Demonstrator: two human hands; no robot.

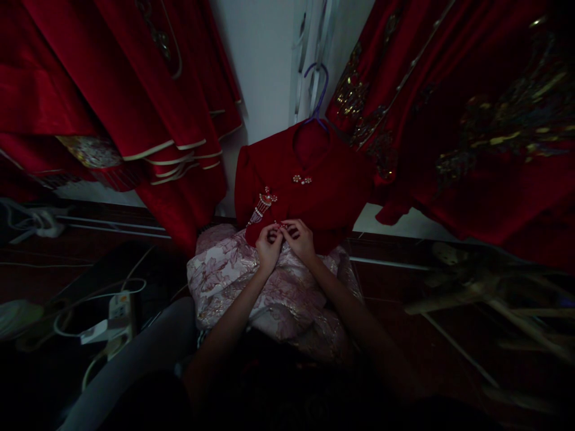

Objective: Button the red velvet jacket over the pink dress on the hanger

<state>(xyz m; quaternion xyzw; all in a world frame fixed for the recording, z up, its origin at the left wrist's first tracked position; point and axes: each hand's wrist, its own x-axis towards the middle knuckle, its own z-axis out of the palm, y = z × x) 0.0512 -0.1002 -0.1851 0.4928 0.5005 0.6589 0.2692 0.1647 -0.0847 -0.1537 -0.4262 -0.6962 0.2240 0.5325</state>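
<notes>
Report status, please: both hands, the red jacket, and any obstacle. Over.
Left hand and right hand pinch beaded clasp. Red jacket on hanger, hem over pink cloth. Nothing blocks hands.

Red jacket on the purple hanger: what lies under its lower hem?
Bunched pink floral brocade fabric lies beneath the hem of the red jacket. Whatever supports that fabric is covered.

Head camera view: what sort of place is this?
Probably a tailoring or costume workroom: red gold-embroidered robes hang around, a red velvet jacket with beaded clasps sits on a purple hanger, and pink floral brocade cloth lies below it.
</notes>
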